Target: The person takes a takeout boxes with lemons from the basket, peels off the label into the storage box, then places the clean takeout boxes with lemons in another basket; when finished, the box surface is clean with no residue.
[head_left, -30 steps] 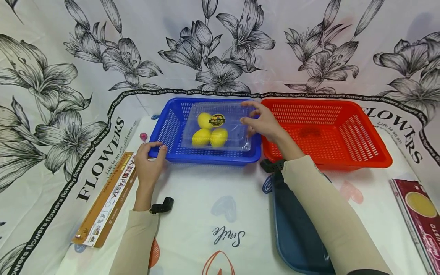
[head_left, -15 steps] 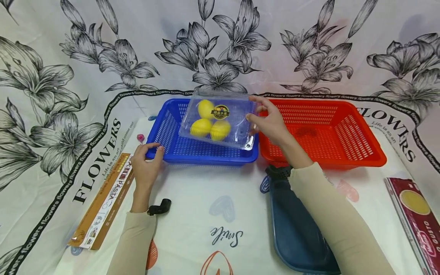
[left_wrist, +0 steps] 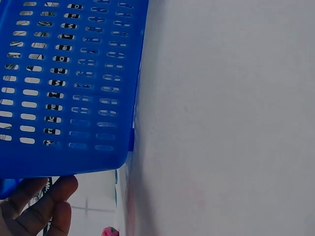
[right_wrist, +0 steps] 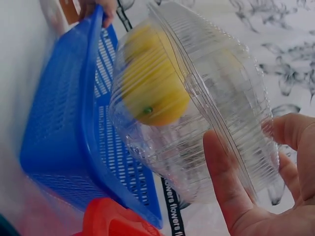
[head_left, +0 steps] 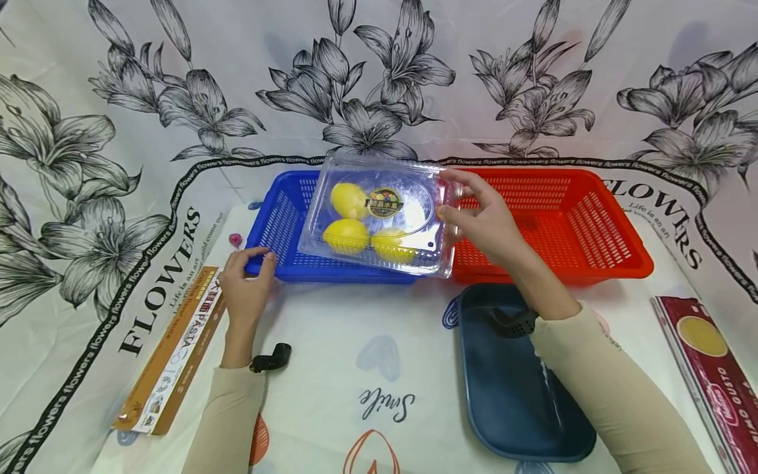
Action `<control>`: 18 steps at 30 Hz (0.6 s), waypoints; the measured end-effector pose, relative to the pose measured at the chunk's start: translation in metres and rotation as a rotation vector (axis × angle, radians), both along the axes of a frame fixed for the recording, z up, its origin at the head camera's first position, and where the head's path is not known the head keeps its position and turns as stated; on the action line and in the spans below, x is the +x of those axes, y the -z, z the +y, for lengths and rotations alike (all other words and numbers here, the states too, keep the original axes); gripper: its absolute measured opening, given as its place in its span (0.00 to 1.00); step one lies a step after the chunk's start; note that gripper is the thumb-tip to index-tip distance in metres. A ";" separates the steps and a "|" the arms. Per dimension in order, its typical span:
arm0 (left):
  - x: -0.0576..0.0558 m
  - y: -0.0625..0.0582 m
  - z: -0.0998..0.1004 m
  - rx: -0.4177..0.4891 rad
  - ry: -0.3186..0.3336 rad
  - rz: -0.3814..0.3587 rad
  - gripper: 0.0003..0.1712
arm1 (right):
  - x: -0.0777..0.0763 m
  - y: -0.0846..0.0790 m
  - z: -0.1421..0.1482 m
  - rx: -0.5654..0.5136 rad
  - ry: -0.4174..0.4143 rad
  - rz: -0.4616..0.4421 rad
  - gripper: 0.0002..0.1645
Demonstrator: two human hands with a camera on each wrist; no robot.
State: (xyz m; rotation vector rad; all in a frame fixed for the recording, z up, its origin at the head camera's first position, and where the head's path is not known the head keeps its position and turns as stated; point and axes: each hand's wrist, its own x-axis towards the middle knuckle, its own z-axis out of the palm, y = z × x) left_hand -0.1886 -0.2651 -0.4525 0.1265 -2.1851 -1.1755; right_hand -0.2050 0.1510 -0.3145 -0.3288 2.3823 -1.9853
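Note:
My right hand (head_left: 488,214) grips the right end of a clear plastic clamshell box (head_left: 423,250), thumb on one side and fingers on the other. Three lemons (head_left: 345,236) lie in its left part, and a round black-and-gold label sits on its lid. The box is tilted above the blue basket (head_left: 284,210), overlapping the basket's right end in the head view. In the right wrist view a lemon (right_wrist: 155,93) shows through the ribbed plastic. My left hand (head_left: 245,283) pinches the basket's front left corner; its fingers (left_wrist: 61,189) curl at the rim in the left wrist view.
A red basket (head_left: 616,217) stands right beside the blue one. In front of it lies a dark blue tray (head_left: 491,395), partly under my right forearm. A brown pasta box (head_left: 168,355) lies at the left, a dark red package (head_left: 705,382) at the right.
My right hand has lifted the clamshell box out of the blue basket, moved it slightly right and towards me, and tilted it. The left hand has stayed at the basket's corner.

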 end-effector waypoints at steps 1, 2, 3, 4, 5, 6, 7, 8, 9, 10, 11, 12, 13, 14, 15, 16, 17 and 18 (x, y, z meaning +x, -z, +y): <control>0.000 0.000 0.000 0.001 -0.001 -0.001 0.14 | 0.004 -0.001 0.001 0.002 -0.006 0.003 0.33; 0.001 0.000 0.000 0.002 -0.001 -0.002 0.14 | 0.008 -0.001 0.002 0.000 -0.013 0.005 0.33; 0.001 0.000 0.000 0.006 0.000 -0.002 0.14 | 0.011 -0.001 0.004 -0.011 -0.024 0.006 0.33; 0.001 0.000 0.000 0.006 0.001 0.000 0.14 | 0.014 -0.001 0.005 -0.016 -0.032 0.010 0.33; 0.001 0.000 0.000 0.005 0.001 0.000 0.14 | 0.018 -0.002 0.006 -0.021 -0.041 0.012 0.33; 0.001 0.000 0.000 0.004 0.002 -0.001 0.14 | 0.022 -0.002 0.008 -0.027 -0.048 0.012 0.33; 0.001 0.001 0.000 0.005 0.005 -0.001 0.15 | 0.025 -0.002 0.009 -0.034 -0.057 0.013 0.33; 0.001 0.001 0.000 0.005 0.007 -0.002 0.15 | 0.029 -0.002 0.010 -0.042 -0.066 0.013 0.33; 0.000 0.001 0.000 0.006 0.008 -0.004 0.15 | 0.032 -0.001 0.011 -0.046 -0.071 0.015 0.33; 0.000 0.001 0.000 0.008 0.011 -0.005 0.15 | 0.036 -0.001 0.011 -0.042 -0.074 0.020 0.33; 0.000 0.001 0.000 0.010 0.013 -0.007 0.15 | 0.039 0.000 0.012 -0.038 -0.076 0.023 0.33; 0.000 0.001 0.000 0.010 0.014 -0.011 0.16 | 0.042 0.001 0.012 -0.035 -0.077 0.027 0.33; 0.000 0.001 0.000 0.011 0.014 -0.012 0.16 | 0.045 0.002 0.013 -0.029 -0.079 0.032 0.33; 0.000 0.001 0.001 0.010 0.010 -0.014 0.16 | 0.048 0.003 0.013 -0.025 -0.079 0.036 0.33; 0.001 0.001 0.001 0.008 0.005 -0.017 0.16 | 0.051 0.004 0.012 -0.020 -0.078 0.040 0.33; 0.001 0.000 0.001 0.006 0.002 -0.019 0.16 | 0.054 0.005 0.012 -0.014 -0.078 0.046 0.33; 0.001 0.000 0.001 0.003 -0.003 -0.020 0.16 | 0.057 0.006 0.012 -0.008 -0.078 0.052 0.33; 0.001 0.000 0.001 0.002 -0.007 -0.020 0.16 | 0.060 0.008 0.011 -0.005 -0.081 0.059 0.33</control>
